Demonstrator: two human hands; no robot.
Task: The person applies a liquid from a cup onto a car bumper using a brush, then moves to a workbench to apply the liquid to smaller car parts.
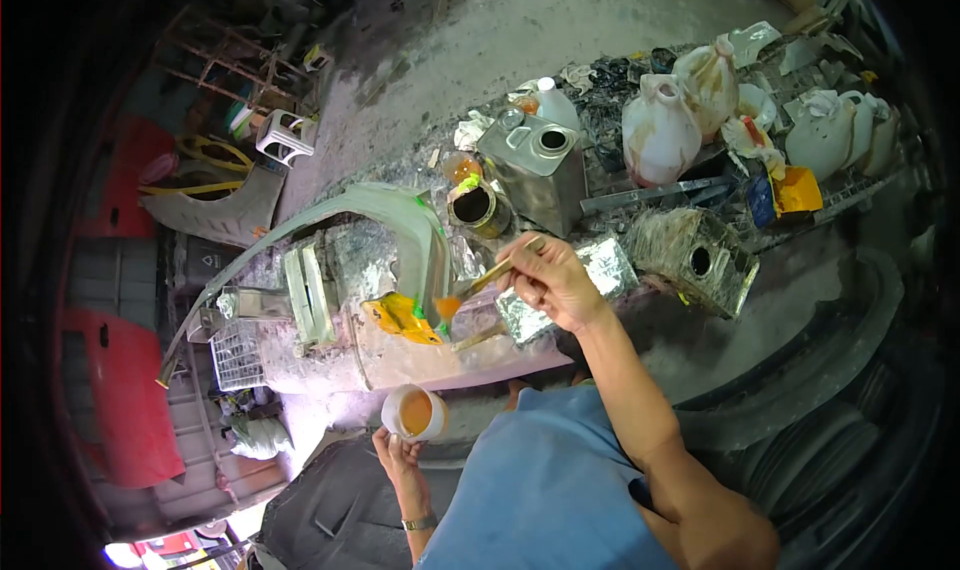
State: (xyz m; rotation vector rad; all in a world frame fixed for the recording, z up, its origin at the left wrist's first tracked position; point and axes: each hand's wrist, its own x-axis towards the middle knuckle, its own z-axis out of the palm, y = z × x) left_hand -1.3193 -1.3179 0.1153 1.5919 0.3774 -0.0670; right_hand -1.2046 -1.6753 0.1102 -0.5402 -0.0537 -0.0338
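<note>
My right hand is closed on the handle of a brush, whose orange-stained bristles point left. Close to the bristles is the lower end of a curved grey-green panel with green tape on it. A yellow piece lies against that same end. Below, my left hand holds a white cup from underneath, with orange-brown liquid inside. Foil-like silver sheeting lies behind my right hand.
Behind the panel stand an open can and a square metal tin. White jugs, a yellow container and a second tin are at the right. A white stool and red panels are at the left.
</note>
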